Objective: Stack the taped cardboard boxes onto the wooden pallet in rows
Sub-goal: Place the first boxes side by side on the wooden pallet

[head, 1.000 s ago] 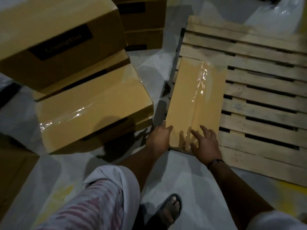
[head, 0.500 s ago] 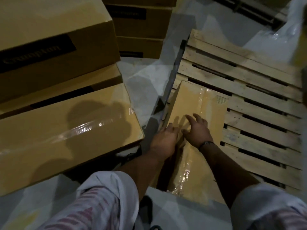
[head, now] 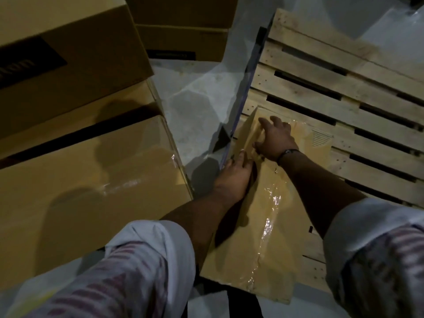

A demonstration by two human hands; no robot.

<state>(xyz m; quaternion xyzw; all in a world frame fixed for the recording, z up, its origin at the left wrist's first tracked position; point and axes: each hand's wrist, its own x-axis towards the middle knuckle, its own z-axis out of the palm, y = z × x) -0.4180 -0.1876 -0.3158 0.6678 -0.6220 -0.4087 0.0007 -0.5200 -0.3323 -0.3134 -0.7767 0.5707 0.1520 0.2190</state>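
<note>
Since the box [head: 284, 237] is long, flat and shallow, it will probably handle as a stiff but fairly light load. The cardboard can crease at its corners, and the glossy tape [head: 267, 226] along the top seam gives poor friction. Take hold on the bare cardboard of the long edges or at the short ends, not on the tape.

**Position.** The box lies flat on the 7 o'clock corner of the pallet [head: 344, 92], with its long axis running 6 to 12 o'clock. Its near end appears to overhang the pallet edge. A printed label [head: 321, 137] sits at its 1 o'clock corner.

**Hands.**
- The right hand [head: 277, 138] lies spread on the far end of the top face. Its fingers are apart and pressing down, and it grips nothing.
- The left hand [head: 231, 177] rests against the 9 o'clock long edge with fingers extended. The thumb is hidden.

**Surface.** The pallet slats are rough wood with open gaps, so a box corner could catch in a gap when slid.

**Room.** The lighting is dim and the floor [head: 195, 106] is pale. A stack [head: 80, 168] of similar boxes stands at 9 to 10 o'clock. More boxes [head: 183, 40] stand at 12 o'clock.
</note>
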